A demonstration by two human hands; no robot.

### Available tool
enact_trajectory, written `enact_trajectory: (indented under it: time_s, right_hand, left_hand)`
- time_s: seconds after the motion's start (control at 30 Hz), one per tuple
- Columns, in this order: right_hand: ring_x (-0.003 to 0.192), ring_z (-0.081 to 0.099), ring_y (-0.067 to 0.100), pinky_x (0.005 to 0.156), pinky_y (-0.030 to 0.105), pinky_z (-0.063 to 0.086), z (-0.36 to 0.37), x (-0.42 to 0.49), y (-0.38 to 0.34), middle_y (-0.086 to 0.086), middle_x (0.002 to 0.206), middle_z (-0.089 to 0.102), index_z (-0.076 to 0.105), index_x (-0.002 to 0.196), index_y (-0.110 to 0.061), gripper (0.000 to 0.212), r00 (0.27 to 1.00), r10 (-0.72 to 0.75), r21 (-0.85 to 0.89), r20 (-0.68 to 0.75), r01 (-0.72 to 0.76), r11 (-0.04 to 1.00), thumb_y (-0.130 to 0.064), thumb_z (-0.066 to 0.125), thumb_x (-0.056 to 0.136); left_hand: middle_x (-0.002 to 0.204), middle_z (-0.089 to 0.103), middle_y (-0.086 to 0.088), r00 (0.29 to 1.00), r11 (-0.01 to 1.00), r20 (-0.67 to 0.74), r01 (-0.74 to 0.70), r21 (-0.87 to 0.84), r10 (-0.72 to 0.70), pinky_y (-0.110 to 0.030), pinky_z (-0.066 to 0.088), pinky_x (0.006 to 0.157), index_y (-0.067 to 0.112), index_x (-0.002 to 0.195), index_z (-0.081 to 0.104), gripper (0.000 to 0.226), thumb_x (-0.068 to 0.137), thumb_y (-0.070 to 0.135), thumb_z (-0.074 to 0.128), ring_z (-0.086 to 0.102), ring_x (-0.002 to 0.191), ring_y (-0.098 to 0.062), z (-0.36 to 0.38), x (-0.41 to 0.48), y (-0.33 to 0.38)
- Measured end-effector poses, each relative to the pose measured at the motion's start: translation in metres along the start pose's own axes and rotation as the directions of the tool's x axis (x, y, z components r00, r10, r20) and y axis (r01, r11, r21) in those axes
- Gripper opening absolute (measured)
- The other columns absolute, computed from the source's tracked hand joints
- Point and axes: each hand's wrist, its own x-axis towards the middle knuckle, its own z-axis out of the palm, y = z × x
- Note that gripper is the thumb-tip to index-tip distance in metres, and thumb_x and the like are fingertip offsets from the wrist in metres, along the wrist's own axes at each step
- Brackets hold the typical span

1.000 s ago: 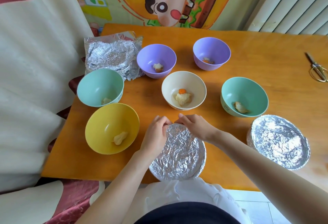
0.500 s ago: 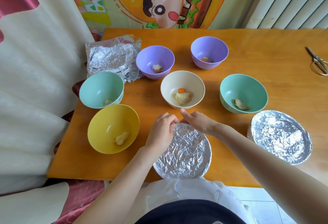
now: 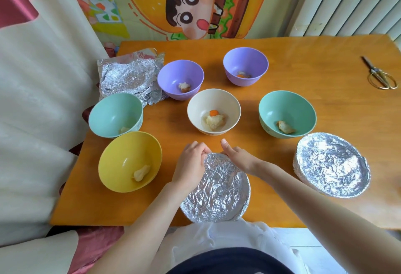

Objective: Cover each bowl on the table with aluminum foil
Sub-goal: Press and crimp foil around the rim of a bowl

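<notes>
At the near table edge: foil-covered bowl, contents hidden under crinkled foil.
Left hand: fingers curled over its far-left rim, pinching the foil.
Right hand: fingers bent onto the far rim, thumb straight.
Second covered bowl: near right, sealed, contents hidden.
Yellow bowl: open, pale food lump.
Green bowls: left green bowl and right green bowl, each open, one small pale piece.
Cream bowl: centre, pale lump with orange piece.
Purple bowls: near purple bowl, whitish lump; far purple bowl, orange-and-white bits.
Loose foil sheets: crumpled, far left.
Scissors: far right.
</notes>
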Motion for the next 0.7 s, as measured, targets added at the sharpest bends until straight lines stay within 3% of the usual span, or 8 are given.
enact_trajectory:
  time_s: [0.07,0.13,0.2,0.3,0.43,0.57,0.7]
  right_hand:
    - [0.11,0.058,0.026,0.103,0.04,0.039,-0.004,0.0,-0.001,0.012,0.114,0.064,0.065,0.117,-0.01,0.103,1.0,-0.029,-0.059,-0.008,0.028,0.998,-0.082,0.008,0.07]
    - [0.099,0.061,0.028,0.095,0.042,0.042,-0.007,0.002,-0.003,0.015,0.1,0.067,0.065,0.114,-0.003,0.097,0.993,-0.101,-0.144,-0.058,0.092,0.985,-0.075,0.009,0.081]
    - [0.089,0.059,0.028,0.086,0.039,0.042,-0.007,0.003,-0.004,0.014,0.089,0.066,0.067,0.108,-0.003,0.077,0.975,-0.197,-0.216,-0.105,0.171,0.961,-0.06,0.017,0.095]
    - [0.076,0.052,0.03,0.07,0.035,0.036,0.003,0.0,-0.001,0.009,0.073,0.058,0.063,0.083,-0.01,0.043,0.937,-0.311,-0.296,-0.158,0.256,0.92,-0.034,0.032,0.102]
    - [0.091,0.06,0.031,0.079,0.036,0.044,0.017,0.003,0.009,0.008,0.101,0.07,0.068,0.109,-0.017,0.03,0.909,-0.376,-0.359,-0.179,0.295,0.885,-0.018,0.039,0.1]
    - [0.111,0.058,0.028,0.091,0.031,0.04,0.014,0.008,0.008,0.007,0.122,0.064,0.059,0.125,-0.014,0.034,0.905,-0.379,-0.279,-0.191,0.32,0.905,-0.012,0.037,0.1]
    - [0.119,0.053,0.027,0.098,0.031,0.038,0.003,0.01,0.015,0.007,0.129,0.06,0.053,0.131,-0.011,0.035,0.927,-0.306,-0.26,-0.217,0.247,0.933,-0.016,0.035,0.102]
  left_hand:
    - [0.102,0.053,0.003,1.0,1.0,-0.02,0.0,0.01,0.0,-0.015,0.034,0.079,0.012,0.106,0.059,0.019,0.094,0.002,0.048,0.048,0.098,-0.011,-0.001,0.002,0.001]
    - [0.105,0.054,0.001,0.999,1.0,-0.034,0.005,0.011,-0.005,-0.014,0.034,0.081,0.013,0.112,0.059,0.026,0.093,0.0,0.049,0.047,0.099,-0.011,-0.003,0.006,0.001]
    - [0.1,0.052,0.001,1.0,1.0,-0.017,0.011,0.029,-0.01,-0.016,0.036,0.079,0.015,0.114,0.062,0.03,0.092,-0.002,0.049,0.048,0.1,-0.014,-0.003,0.01,-0.001]
    - [0.097,0.05,0.002,0.999,0.998,0.03,0.04,0.055,-0.041,-0.015,0.033,0.077,0.014,0.112,0.065,0.031,0.092,-0.004,0.048,0.049,0.101,-0.015,0.0,0.01,-0.006]
    - [0.101,0.053,-0.001,0.995,0.994,0.052,0.086,0.074,-0.09,-0.018,0.037,0.076,0.014,0.111,0.064,0.032,0.091,-0.005,0.048,0.05,0.1,-0.016,0.006,0.008,-0.01]
    - [0.098,0.05,-0.001,0.991,0.987,0.001,0.134,0.088,-0.134,-0.026,0.041,0.077,0.014,0.108,0.063,0.032,0.091,-0.006,0.045,0.051,0.095,-0.02,0.006,0.014,-0.013]
    - [0.1,0.058,-0.005,0.951,0.951,-0.022,0.309,-0.009,-0.309,-0.025,0.04,0.077,0.01,0.105,0.065,0.03,0.091,-0.004,0.043,0.053,0.094,-0.019,0.004,0.019,-0.024]
